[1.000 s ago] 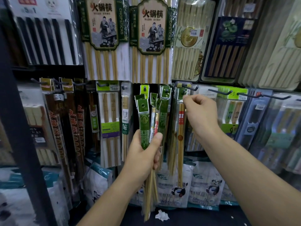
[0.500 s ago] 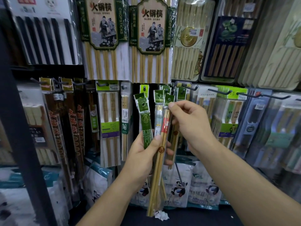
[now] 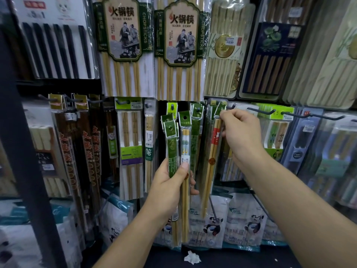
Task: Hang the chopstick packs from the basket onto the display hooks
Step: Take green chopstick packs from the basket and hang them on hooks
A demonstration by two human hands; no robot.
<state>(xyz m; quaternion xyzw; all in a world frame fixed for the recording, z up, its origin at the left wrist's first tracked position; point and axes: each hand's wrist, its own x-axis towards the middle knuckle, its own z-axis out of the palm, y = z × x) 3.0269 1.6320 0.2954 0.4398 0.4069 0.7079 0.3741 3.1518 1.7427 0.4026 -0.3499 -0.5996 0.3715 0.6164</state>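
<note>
Pinching the chopstick pack (image 3: 213, 144) by its green header card (image 3: 220, 109) at the display hook (image 3: 230, 106) with the right grip (image 3: 241, 136), I judged it light, stiff, slippery-sleeved and best held there, while the left grip (image 3: 168, 188) clasped the other packs (image 3: 171, 140).

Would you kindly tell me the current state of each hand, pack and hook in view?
left hand: grips the bundle of chopstick packs, held upright.
right hand: fingers pinch the header of the red-labelled chopstick pack.
red-labelled chopstick pack: hangs down, header raised to hook height; whether it is threaded on, I cannot tell.
long hook: front length bare.
scrap of paper: crumpled, lying below the display.
</note>
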